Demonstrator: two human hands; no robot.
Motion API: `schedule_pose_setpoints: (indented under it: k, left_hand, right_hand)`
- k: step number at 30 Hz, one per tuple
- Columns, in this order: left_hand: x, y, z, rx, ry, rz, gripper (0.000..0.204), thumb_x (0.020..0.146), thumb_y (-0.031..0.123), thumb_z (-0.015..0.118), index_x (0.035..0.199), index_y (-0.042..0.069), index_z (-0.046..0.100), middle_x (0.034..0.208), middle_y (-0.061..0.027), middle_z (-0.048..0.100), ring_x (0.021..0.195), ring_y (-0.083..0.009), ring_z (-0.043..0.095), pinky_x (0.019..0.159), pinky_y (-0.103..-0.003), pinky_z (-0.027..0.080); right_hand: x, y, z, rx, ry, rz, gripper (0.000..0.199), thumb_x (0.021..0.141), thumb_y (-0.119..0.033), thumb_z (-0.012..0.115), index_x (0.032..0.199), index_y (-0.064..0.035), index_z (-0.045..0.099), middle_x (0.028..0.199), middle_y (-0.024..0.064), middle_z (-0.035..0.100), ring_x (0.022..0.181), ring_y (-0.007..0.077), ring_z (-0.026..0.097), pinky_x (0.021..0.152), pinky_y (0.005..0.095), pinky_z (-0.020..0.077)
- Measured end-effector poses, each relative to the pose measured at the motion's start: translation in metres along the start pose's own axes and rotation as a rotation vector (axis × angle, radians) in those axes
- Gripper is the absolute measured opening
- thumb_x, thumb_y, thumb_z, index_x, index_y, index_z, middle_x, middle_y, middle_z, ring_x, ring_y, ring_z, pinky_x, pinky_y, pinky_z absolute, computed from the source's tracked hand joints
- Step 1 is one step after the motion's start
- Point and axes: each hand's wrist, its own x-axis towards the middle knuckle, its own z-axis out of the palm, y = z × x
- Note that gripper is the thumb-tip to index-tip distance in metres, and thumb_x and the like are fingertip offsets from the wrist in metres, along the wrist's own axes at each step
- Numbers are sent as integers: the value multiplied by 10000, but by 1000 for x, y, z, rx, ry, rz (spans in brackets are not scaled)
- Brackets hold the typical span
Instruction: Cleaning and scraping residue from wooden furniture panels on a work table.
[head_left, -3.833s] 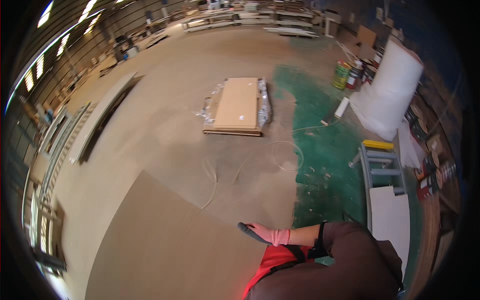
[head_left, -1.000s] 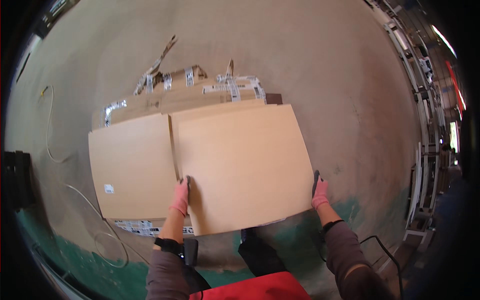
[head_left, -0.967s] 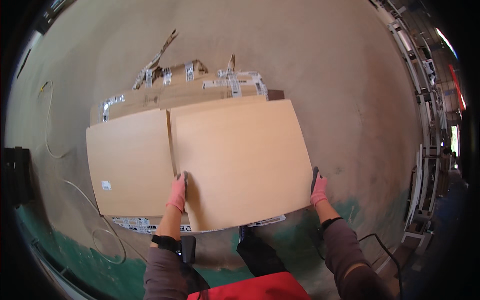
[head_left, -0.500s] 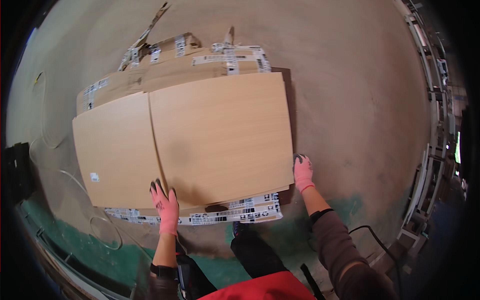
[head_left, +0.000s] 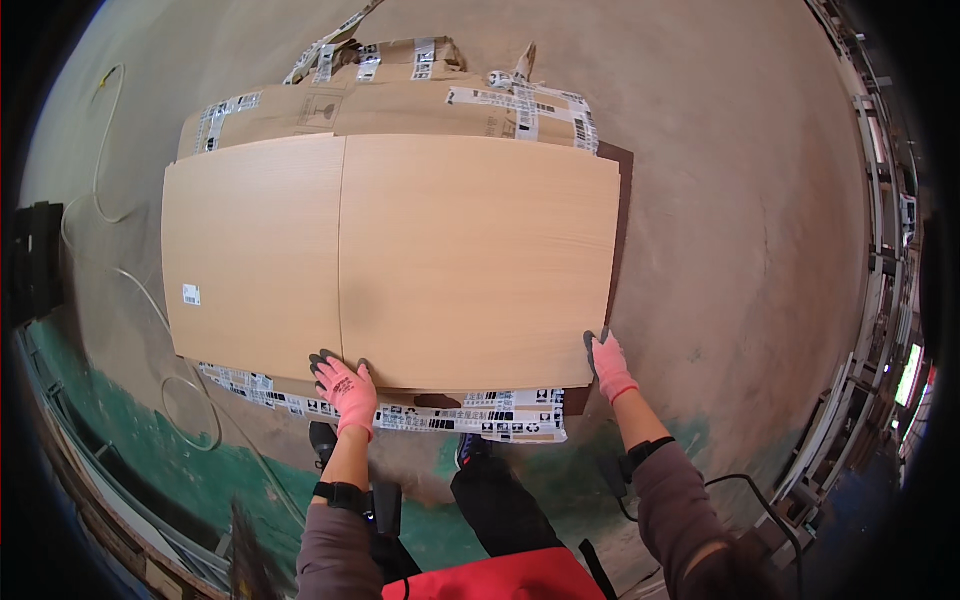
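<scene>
The two hands are well apart, both in pink gloves with dark fingertips. The left hand [head_left: 347,392] has its fingers spread over the near edge where two wood-coloured panels meet; its palm hangs past that edge. The right hand [head_left: 607,363] is at the outer side of the right panel [head_left: 475,265], near its near corner, fingers along the edge; whether they grip it or only press cannot be told, as any part underneath is hidden.

The right panel lies between and ahead of the hands. The left panel [head_left: 255,240] lies ahead and to the left of the left hand, bearing a small white label [head_left: 191,294] too small to make out. A thin dark seam runs forward from beside the left fingertips; how the panels rest below is covered.

Beyond both hands, torn cardboard [head_left: 410,112] with printed tape sticks out, its middle hidden under the panels. More taped wrapping [head_left: 525,428] shows between the hands on the near side, partly behind the left hand. A dark brown sheet [head_left: 624,190] peeks out just ahead of the right hand, mostly covered.

Far left of the left hand, a pale hose [head_left: 97,180] curls on the floor [head_left: 720,250]; a dark object [head_left: 38,260] there melts into the black rim. Far right of the right hand, racks [head_left: 880,260] are bent and cut off.
</scene>
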Motion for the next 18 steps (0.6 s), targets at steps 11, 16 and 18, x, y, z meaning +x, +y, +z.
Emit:
schedule_pose_setpoints:
  k: [11,16,18]
  left_hand:
    - [-9,-1,-16,-79,-14,43,658,830,357,492,1320,-19,267,1372,-246,240,1275,-377,227,1019,-500,200]
    - [-58,-102,-11,-195,-54,226,547,838,343,485,1273,29,380,1289,-203,403,1210,-330,353,1017,-472,225]
    - [-100,-241,21,-231,-83,389,482,861,352,445,1226,37,436,1208,-191,483,1132,-328,442,962,-424,331]
  right_hand:
    - [-12,-8,-11,-68,-9,3,684,784,-372,569,1251,73,342,1225,285,431,1160,375,408,977,403,335]
    - [-80,-21,-19,75,92,-119,541,796,-357,525,1149,48,464,1073,291,523,1021,412,490,874,432,402]
    - [-135,-44,5,-93,-294,-208,422,839,-331,468,1047,29,542,1032,273,548,983,405,514,833,421,418]
